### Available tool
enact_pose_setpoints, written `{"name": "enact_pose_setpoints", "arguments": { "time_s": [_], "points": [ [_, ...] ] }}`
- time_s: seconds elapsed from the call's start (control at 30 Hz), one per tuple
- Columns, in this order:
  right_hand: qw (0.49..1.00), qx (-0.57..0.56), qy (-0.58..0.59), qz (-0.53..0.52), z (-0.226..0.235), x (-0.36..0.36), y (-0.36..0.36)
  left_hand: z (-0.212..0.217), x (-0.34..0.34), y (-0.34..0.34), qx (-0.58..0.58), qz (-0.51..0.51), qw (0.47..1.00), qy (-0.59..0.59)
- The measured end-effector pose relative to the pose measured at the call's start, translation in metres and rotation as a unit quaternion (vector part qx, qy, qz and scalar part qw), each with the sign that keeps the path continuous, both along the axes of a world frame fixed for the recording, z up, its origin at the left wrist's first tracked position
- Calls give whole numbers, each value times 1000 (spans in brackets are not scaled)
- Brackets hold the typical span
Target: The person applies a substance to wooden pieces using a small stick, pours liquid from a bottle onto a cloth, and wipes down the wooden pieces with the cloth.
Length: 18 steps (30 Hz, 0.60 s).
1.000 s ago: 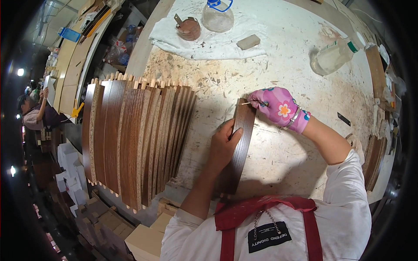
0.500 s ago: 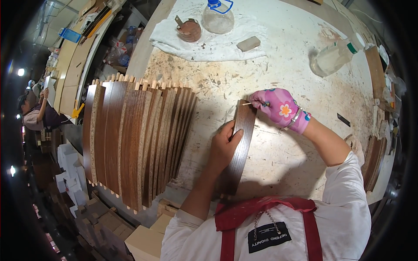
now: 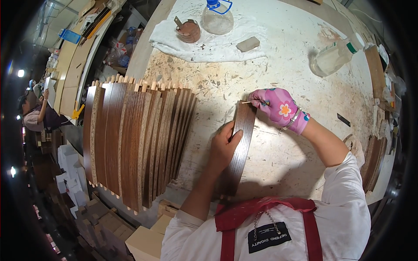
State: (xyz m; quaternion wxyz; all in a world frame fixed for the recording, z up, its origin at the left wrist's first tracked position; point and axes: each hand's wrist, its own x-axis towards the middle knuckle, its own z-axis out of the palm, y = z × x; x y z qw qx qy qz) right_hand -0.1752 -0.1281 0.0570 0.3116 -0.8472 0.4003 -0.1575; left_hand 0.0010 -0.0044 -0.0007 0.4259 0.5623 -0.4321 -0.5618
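A dark brown wood-grain board slants between my hands over the worktable. My bare left hand is closed around its left edge, with the thumb lying on the face. At the board's far end, my right hand, in a pink flowered glove, pinches a thin pale stick. The stick's tip lies over the end of the board; its exact kind is too small to tell. Left of my hands stands a row of similar boards with wooden dowels sticking out of their ends.
On a white cloth at the back are a brown-smeared tub with a scraper, a clear jug and a grey block. A clear bottle lies at the right, a dark blade-like strip nearer. Another person works far left.
My right hand and the thin stick have shifted very slightly at the board's far end. My left hand keeps its hold. The person far left has moved an arm a little.
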Motion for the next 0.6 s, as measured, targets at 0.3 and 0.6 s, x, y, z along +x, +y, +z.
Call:
{"name": "enact_pose_setpoints", "arguments": {
  "time_s": [0.3, 0.6],
  "points": [
    [1000, -12, -14, -1, 5, 0, -3, 2, -1, 0, 7, 11, 1000, -19],
    [999, -22, 30, -12, 7, 3, 3, 0, -1, 1, 5, 14, 999, -35]
  ]
}}
